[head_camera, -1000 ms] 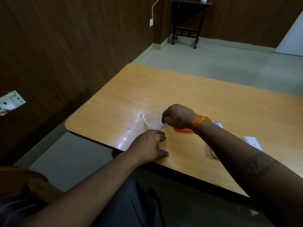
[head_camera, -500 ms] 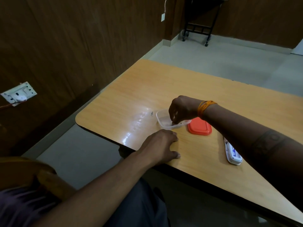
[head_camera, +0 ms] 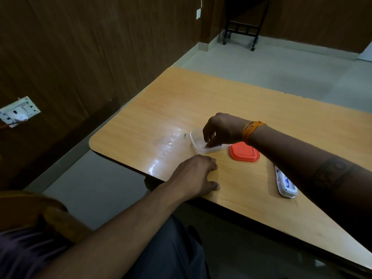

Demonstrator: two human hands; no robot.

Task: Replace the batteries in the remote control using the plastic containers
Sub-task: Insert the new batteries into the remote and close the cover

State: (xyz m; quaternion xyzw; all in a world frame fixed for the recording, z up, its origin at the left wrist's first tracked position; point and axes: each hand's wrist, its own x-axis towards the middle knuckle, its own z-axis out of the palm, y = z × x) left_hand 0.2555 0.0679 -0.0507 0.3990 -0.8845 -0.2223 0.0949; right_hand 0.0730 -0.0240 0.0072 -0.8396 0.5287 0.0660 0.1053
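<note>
clear plastic container (head_camera: 198, 142) open on tabletop, orange lid (head_camera: 244, 152) flat just right of it; white remote (head_camera: 285, 184) lying nearer, well apart to right.

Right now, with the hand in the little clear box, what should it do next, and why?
Probably lift a battery out. The right hand dips its fingers into the open clear plastic container, whose orange lid lies beside it on the table. The remote control waits nearby, untouched. Whether the fingers already pinch something is hidden. The left hand rests on the table.
</note>
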